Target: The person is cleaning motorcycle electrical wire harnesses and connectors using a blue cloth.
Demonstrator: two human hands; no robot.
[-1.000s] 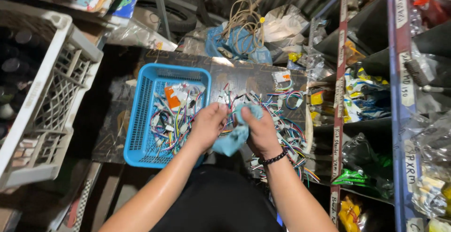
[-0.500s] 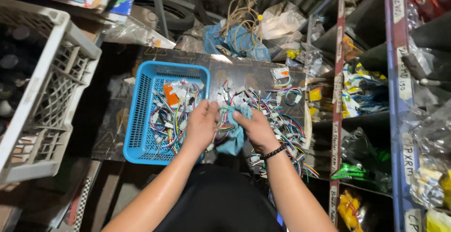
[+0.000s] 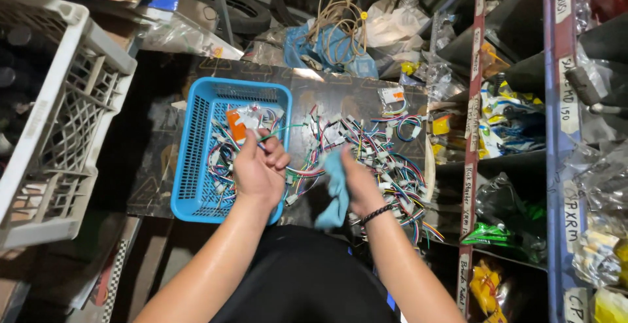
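A dark board (image 3: pixel 163 127) is seen serving as the work surface at the centre of the frame. A blue basket (image 3: pixel 190 166) is being carried on its left part, with wire harnesses lying inside. A loose heap of coloured wires (image 3: pixel 379 153) is being borne directly on its right part. Clear plastic bags (image 3: pixel 183 35) are lying at its upper edge.

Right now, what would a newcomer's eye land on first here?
First the bright blue plastic basket at centre left, holding coloured wire harnesses, with the left hand closed on a wire over its right edge. Beside it a loose pile of wire harnesses spreads over the dark board, where the right hand grips a light blue cloth. A white lattice crate fills the left edge.
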